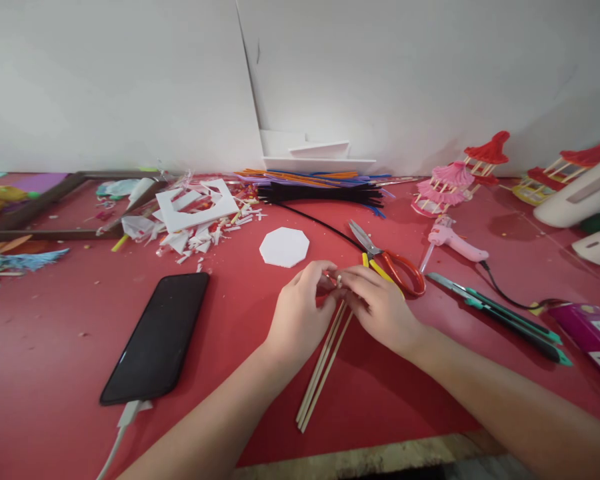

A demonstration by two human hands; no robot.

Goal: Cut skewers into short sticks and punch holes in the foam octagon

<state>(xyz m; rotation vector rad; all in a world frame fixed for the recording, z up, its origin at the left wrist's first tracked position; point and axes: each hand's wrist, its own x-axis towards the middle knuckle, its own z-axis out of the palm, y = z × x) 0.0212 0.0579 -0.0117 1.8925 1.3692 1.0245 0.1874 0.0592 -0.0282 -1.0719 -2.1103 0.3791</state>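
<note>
Slim pale wooden sticks (325, 367) slanting over a glossy red tabletop (250, 427), upper ends at the bare left hand (303, 310) and bare right hand (383, 307), fingertips bunched around what seems a small pale piece (339, 281).

On your counter (380, 393), the phone (157, 337) lies left of the sticks (323, 373), with the octagon (285, 247) beyond them and the cutter (495, 313) off to the right.

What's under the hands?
Thin sticks run out from beneath the left hand and right hand toward the near edge of the table. Fingers cover their far ends, and whatever else lies under the palms is hidden.
</note>
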